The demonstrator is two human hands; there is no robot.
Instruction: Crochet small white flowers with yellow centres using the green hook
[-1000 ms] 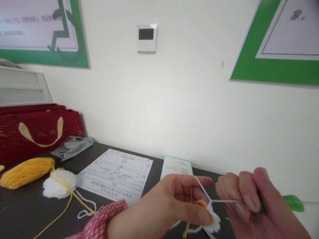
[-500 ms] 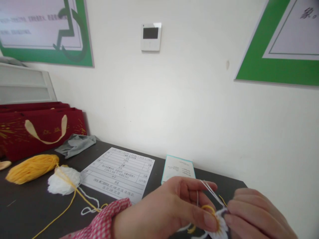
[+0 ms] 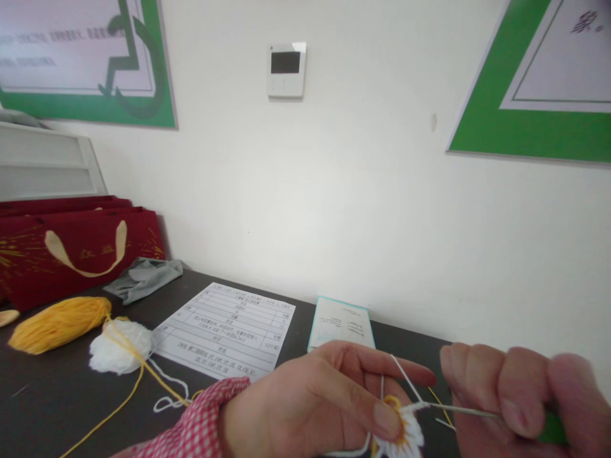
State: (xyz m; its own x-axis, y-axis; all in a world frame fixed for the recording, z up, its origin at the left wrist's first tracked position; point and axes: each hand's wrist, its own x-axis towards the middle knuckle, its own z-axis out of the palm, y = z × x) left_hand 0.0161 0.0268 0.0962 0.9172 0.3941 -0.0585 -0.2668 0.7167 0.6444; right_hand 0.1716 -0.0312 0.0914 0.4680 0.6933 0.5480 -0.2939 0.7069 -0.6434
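Note:
My left hand pinches a small crochet flower with a yellow centre and white petals between thumb and fingers. White yarn runs taut from the stretched index finger down to the flower's upper edge. My right hand is closed around a crochet hook with a green handle. The hook's thin metal shaft points left, and its tip meets the white yarn at the flower's edge. The lower part of the flower is cut off by the bottom of the view.
A yellow yarn skein and a white yarn ball lie at the left, strands trailing across the dark table. Behind are a printed sheet, a pale box, a grey cloth and red gift bags near the wall.
My right hand has drawn away to the right from the flower, so the hook's shaft and green handle now show. The flower has shifted slightly left.

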